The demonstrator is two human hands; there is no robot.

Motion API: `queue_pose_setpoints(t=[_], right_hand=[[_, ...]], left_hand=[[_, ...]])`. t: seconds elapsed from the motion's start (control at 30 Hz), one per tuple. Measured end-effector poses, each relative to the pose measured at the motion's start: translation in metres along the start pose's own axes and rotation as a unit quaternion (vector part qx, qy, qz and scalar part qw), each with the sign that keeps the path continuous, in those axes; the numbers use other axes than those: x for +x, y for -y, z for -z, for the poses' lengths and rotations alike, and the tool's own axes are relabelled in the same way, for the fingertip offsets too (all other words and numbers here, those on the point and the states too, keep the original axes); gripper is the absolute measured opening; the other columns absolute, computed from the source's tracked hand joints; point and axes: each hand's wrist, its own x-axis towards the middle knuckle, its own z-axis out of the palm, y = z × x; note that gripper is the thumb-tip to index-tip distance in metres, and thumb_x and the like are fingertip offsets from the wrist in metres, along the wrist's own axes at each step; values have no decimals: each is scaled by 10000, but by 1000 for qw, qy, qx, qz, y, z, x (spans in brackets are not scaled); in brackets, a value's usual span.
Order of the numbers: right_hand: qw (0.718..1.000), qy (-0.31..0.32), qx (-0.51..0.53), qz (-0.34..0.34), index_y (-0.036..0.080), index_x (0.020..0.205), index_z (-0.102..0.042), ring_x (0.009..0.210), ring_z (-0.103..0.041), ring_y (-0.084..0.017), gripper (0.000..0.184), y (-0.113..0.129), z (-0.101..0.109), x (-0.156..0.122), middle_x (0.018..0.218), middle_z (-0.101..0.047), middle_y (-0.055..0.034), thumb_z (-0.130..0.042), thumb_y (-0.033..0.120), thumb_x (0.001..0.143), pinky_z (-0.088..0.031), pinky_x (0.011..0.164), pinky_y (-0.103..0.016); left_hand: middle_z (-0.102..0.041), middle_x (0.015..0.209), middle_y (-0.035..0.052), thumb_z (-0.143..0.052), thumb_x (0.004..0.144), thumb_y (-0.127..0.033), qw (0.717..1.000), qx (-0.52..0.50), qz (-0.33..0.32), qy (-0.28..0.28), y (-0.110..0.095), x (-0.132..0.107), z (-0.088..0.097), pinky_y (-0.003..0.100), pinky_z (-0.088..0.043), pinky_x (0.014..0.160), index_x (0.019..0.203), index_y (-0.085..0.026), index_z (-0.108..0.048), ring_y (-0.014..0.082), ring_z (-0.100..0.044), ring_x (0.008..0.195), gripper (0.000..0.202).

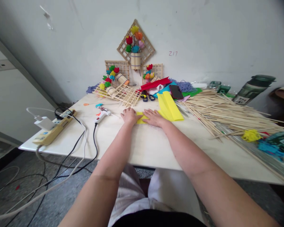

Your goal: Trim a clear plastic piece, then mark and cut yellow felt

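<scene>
A small yellow paper piece lies on the white table, and both hands press on it. My left hand rests on its left end with the fingers curled down. My right hand lies flat on its right end, fingers stretched out. Just behind my right hand sits a larger folded yellow sheet.
A glue gun and a power strip with cables lie at the left. Scissors, red paper, a phone and wooden lattice flower crafts sit at the back. A heap of wooden sticks fills the right side.
</scene>
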Motion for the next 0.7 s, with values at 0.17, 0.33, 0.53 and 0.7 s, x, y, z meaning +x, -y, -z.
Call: queue_pose_setpoints(t=[0.17, 0.33, 0.53, 0.7], right_hand=[[1000, -5, 4, -6, 227, 1446, -167, 1389, -28, -228, 700, -1, -2, 2, 1515, -87, 8, -185, 588, 846, -28, 1096, -517], [1000, -3, 6, -9, 240, 1446, -158, 1389, -15, -220, 698, -1, -1, 2, 1515, -73, 16, -181, 596, 846, -11, 1090, -526], [1000, 1, 7, -15, 224, 1446, -161, 1389, -20, -217, 698, 1, 2, 0, 1515, -85, 5, -200, 584, 849, -4, 1093, -513], [1000, -2, 9, -17, 229, 1445, -165, 1389, -26, -216, 690, 1, 2, 0, 1514, -109, 4, -211, 578, 852, -9, 1098, -499]], left_hand=[[-381, 1402, 87, -621, 670, -533, 1000, -5, 19, -7, 0, 0, 1, 550, -208, 1016, 775, -208, -680, 337, -274, 1277, 346], [-387, 1404, 53, -608, 691, -468, 1000, -12, 12, 0, -1, -1, 1, 550, -212, 1020, 746, -223, -687, 334, -273, 1282, 264], [-561, 1231, 59, -584, 723, -380, 999, -15, -27, -44, -5, -1, 1, 495, -262, 1011, 733, -218, -672, 289, -382, 1204, 184], [-670, 827, 78, -525, 767, -354, 998, -15, -46, -43, -10, 0, -1, 353, -429, 797, 776, -217, -627, 239, -584, 913, 171]])
